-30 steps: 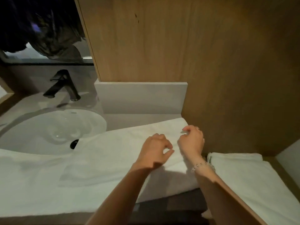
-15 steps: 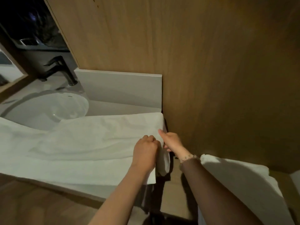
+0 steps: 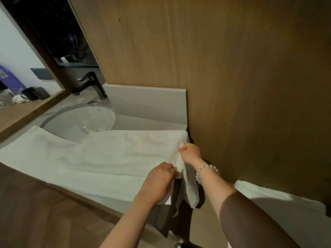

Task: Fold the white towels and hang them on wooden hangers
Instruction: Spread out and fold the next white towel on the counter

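Head: towel (image 3: 111,154) end now overhangs counter (image 3: 146,125).

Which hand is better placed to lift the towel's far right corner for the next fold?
Probably the right hand: it pinches that corner of the towel, while the left hand grips the near edge.

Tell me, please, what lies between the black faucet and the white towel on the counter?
The head view shows the white sink basin between the black faucet and the white towel, whose far edge overlaps the basin's near rim.
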A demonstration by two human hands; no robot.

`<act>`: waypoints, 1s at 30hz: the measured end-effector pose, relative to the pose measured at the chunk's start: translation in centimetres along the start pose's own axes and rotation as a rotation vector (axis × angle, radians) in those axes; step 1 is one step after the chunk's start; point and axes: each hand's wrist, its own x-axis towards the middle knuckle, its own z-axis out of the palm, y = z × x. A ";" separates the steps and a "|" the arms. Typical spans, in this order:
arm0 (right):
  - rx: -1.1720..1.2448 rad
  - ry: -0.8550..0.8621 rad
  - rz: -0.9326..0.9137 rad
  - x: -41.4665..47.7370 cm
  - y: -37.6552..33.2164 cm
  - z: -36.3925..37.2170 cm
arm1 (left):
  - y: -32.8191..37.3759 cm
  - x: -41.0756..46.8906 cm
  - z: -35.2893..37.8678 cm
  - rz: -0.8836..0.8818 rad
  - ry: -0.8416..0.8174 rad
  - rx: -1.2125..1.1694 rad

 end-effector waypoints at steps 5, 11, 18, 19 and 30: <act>0.089 -0.005 0.023 -0.3 0.1 -0.5 | 0.4 0.6 -0.4 0.078 -0.112 0.192; 0.180 -0.036 0.089 -0.1 -0.8 -1.7 | 3.0 3.0 -0.2 0.137 -0.289 0.544; 0.126 -0.049 0.128 0.0 -2.2 -1.8 | 5.0 3.7 1.3 0.380 -0.508 0.877; 0.116 -0.053 0.129 -0.1 -2.4 -1.8 | 5.0 3.6 1.4 0.408 -0.520 0.862; -0.128 -0.023 0.060 -0.2 -2.9 -1.5 | -1.8 1.6 -4.0 -0.393 -0.025 -0.693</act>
